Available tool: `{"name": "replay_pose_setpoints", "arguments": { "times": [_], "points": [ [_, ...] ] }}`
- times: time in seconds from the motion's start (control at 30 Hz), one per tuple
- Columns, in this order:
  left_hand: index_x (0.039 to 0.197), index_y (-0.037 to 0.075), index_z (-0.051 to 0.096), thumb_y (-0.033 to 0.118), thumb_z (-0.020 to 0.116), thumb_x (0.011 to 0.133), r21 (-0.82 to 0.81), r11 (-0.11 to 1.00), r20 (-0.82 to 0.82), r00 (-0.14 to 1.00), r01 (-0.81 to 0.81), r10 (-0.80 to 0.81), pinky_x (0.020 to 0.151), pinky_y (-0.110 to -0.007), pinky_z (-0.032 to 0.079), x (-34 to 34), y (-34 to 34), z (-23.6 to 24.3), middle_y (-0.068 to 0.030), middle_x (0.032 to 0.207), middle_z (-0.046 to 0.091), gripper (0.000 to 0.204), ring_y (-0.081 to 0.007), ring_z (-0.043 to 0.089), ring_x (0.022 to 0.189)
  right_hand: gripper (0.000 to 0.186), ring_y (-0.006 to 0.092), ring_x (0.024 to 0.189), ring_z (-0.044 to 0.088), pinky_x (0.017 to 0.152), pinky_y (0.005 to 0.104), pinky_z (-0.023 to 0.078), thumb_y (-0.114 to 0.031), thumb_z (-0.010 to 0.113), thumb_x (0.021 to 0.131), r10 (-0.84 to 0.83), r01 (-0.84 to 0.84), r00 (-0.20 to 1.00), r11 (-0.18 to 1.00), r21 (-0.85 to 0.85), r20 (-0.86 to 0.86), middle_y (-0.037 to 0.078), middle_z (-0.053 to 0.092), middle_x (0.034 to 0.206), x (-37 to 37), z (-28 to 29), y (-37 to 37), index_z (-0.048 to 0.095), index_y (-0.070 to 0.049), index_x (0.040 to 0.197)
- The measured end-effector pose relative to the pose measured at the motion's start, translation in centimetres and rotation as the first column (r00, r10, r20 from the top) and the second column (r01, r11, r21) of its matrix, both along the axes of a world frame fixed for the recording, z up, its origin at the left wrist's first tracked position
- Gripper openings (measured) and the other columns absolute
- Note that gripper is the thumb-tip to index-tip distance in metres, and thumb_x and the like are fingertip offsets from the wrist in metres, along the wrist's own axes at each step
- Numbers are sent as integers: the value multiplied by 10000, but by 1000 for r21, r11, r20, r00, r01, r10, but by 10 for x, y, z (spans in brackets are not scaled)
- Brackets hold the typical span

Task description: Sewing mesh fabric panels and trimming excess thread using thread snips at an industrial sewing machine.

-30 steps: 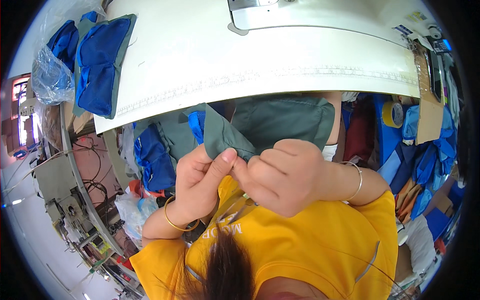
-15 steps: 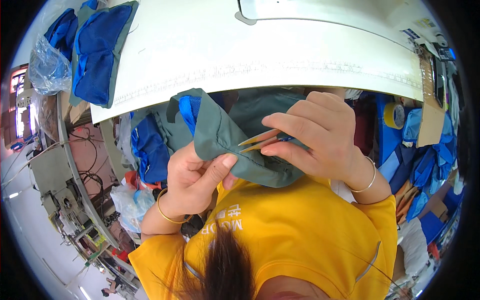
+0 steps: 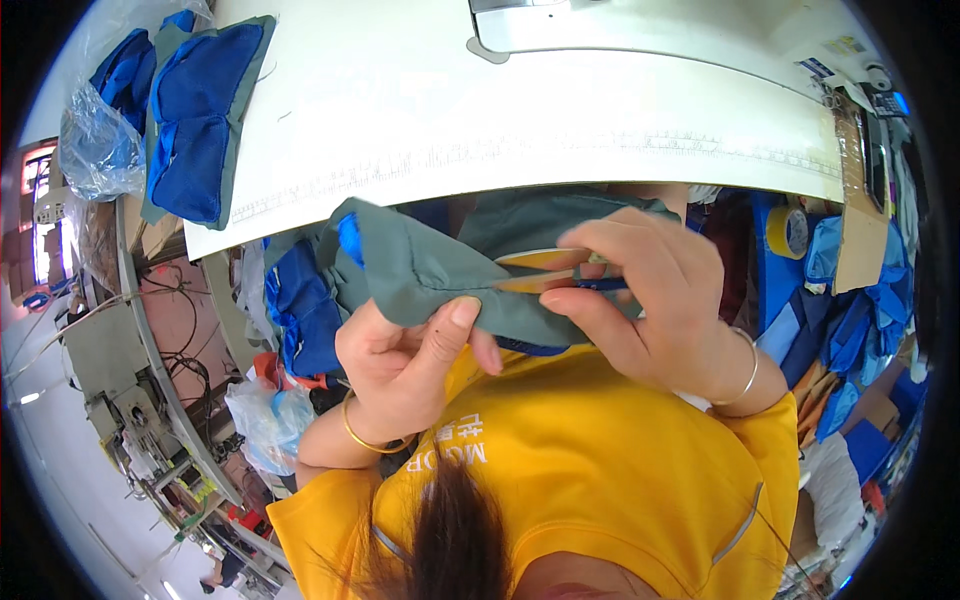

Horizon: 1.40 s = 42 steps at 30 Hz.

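Between my hands hangs a grey-green piece of cloth (image 3: 415, 262) with a stitched seam and a bit of blue fabric showing at its upper left. My left hand (image 3: 410, 365) pinches the cloth's lower edge between thumb and fingers. In my right hand (image 3: 650, 290) is a pair of thread snips (image 3: 540, 282), its blades spread apart and pointing left. The blade tips lie at the seam, just right of my left thumb. Whether a thread is between them is too small to see.
Ahead lies a white sewing table (image 3: 400, 110) with printed ruler marks and a machine base (image 3: 540, 25) at its back. Blue mesh pieces with grey-green edging (image 3: 190, 165) rest at its left. A yellow tape roll (image 3: 787, 232) and blue fabrics (image 3: 850, 340) sit on the right.
The cloth has been turned flatter, its seam now running more level. My right hand has moved slightly right, and the snips' blades have spread wider and swung level.
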State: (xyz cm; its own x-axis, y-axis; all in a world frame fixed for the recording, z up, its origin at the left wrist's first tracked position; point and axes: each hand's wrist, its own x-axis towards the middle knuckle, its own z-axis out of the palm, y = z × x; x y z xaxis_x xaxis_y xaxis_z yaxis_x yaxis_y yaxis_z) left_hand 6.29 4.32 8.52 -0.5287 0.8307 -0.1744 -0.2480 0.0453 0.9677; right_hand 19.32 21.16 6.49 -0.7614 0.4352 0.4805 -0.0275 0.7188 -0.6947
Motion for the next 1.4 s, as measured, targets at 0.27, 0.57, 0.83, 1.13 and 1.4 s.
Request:
{"name": "replay_pose_setpoints", "arguments": {
  "times": [0.27, 0.57, 0.83, 1.13, 1.4],
  "points": [
    [1016, -109, 611, -67, 560, 960, 127, 992, -428, 902, 5, 50, 649, -277, 574, 6, 18, -12, -160, 863, 705, 87, -179, 703, 714, 348, 227, 548, 594, 473, 333, 436, -261, 719, 865, -84, 90, 988, 995, -41, 128, 59, 612, 719, 18, 8, -25, 603, -26, 1094],
    [1049, -72, 633, 20, 569, 983, 136, 991, -413, 908, -18, 73, 612, -266, 549, 9, 20, -12, -158, 944, 701, 130, -158, 648, 670, 372, 202, 536, 580, 461, 315, 423, -252, 727, 843, -114, 105, 984, 992, 66, 136, 42, 587, 710, 20, 9, -23, 605, -20, 1108],
    [1010, -117, 621, -75, 559, 955, 153, 988, -427, 902, -1, 68, 637, -275, 571, 7, 22, -8, -158, 820, 711, 93, -185, 710, 701, 382, 205, 540, 583, 465, 317, 428, -225, 739, 832, -84, 81, 992, 996, 33, 89, 48, 592, 717, 20, 9, -21, 602, -1, 1111],
    [1008, -111, 621, -68, 560, 958, 157, 987, -463, 885, 16, 59, 633, -276, 572, 7, 25, -5, -173, 857, 711, 91, -182, 704, 704, 382, 196, 541, 581, 458, 314, 421, -235, 733, 838, -102, 97, 990, 994, 47, 93, 45, 586, 713, 18, 8, -22, 603, 3, 1107],
    [1085, -63, 628, -8, 577, 967, 170, 985, -360, 928, -40, 100, 678, -268, 559, 12, 20, -9, -149, 979, 712, 139, -157, 675, 746, 372, 191, 536, 577, 450, 310, 414, -234, 729, 849, -95, 91, 992, 995, 49, 80, 43, 582, 712, 17, 7, -22, 600, 6, 1102]
  ]
}}
